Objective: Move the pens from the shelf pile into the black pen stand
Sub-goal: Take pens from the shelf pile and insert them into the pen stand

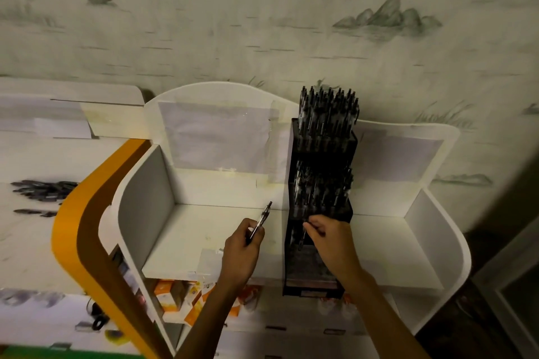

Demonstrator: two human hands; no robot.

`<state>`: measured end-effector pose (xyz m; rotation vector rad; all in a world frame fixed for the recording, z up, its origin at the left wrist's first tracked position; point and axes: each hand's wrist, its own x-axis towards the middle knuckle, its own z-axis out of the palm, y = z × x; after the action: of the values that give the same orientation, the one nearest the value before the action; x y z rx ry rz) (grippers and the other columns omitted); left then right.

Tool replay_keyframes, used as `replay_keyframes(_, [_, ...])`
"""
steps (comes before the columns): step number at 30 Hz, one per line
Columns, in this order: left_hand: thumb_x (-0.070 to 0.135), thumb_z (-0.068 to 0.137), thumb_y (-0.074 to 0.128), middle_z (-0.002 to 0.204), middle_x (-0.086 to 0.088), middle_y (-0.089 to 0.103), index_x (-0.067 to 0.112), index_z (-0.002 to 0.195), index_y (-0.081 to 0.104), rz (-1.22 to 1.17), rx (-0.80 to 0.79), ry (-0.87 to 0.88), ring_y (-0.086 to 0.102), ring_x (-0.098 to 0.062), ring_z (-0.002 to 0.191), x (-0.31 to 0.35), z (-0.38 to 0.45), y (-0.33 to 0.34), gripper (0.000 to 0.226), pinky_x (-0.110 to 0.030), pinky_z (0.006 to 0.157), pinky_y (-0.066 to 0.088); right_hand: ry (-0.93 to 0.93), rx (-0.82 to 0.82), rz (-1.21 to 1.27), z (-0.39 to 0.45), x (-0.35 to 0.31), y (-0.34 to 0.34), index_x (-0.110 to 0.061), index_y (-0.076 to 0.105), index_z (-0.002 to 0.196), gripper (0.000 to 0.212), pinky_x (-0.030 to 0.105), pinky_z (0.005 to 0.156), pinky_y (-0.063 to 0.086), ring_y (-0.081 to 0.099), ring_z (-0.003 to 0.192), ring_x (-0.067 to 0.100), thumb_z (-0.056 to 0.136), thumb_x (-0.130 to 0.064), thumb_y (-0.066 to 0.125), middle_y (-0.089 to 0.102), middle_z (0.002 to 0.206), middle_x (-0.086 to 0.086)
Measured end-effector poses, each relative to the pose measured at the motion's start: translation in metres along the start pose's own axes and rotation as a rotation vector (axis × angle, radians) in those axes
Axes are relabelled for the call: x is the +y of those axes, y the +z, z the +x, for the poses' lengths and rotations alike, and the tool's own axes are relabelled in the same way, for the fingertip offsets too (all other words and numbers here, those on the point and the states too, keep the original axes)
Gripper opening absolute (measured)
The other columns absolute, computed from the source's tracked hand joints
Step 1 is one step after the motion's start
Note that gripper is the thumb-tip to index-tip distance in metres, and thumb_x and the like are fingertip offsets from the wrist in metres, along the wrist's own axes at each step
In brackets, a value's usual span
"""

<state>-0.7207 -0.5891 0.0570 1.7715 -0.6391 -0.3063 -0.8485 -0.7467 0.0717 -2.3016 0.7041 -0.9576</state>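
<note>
- Two bare arms reaching up from the bottom edge, nearest of all.
- Left hand [243, 248] curled shut on a thin pen with a clear barrel and dark tip [262, 220], tip pointing up and right, over the smooth white shelf [189, 230].
- Right hand [326, 234] pinched shut on another thin dark pen [303, 234], lowering it into a low front row of the tall black stepped pen stand [320, 213].
- Back and middle rows already packed with dark pens standing up straight; front part looks mostly bare.
- Pile of dark pens [43, 186] lying flat, well apart on the far left.
- Step in hand, by the look of it: dropping one pen in, with one waiting.
- Next move likely calls for finding a free slot, standing the waiting pen upright, then letting go.
- Stand looks hard and boxy; shelf sides rounded, with an orange curved edge [75, 213].
</note>
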Motion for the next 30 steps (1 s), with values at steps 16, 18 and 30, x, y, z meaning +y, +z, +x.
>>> replay_keyframes(16, [0.033,0.100,0.057,0.076,-0.014,0.060,0.030,0.096,0.062,0.015,-0.035,0.032,0.046,-0.010,0.059,-0.001,0.005,0.004,0.007,-0.015,0.055,0.039,0.070,-0.096,-0.076,-0.011,0.018,0.016,-0.011,0.077,0.088,0.011,0.023,0.070,0.054,0.063,0.069,0.007,0.088,-0.021,0.071,0.074,0.080,0.000])
replay_keyframes(18, [0.032,0.100,0.057,0.074,-0.011,0.058,0.028,0.097,0.062,0.011,-0.045,0.045,0.046,-0.007,0.058,0.000,0.004,0.005,0.007,-0.014,0.055,0.039,0.084,-0.102,-0.080,-0.010,0.018,0.013,-0.012,0.077,0.087,0.011,0.022,0.070,0.053,0.064,0.070,0.008,0.086,-0.021,0.073,0.074,0.080,0.000])
replay_keyframes(30, [0.037,0.098,0.059,0.069,0.002,0.057,0.030,0.089,0.064,0.061,-0.191,0.175,0.046,-0.006,0.060,0.013,0.005,0.019,0.012,-0.030,0.060,0.039,0.268,-0.187,0.445,0.005,-0.021,-0.019,-0.015,0.075,0.097,0.013,0.030,0.071,0.060,0.072,0.072,0.014,0.088,-0.023,0.071,0.075,0.084,-0.002])
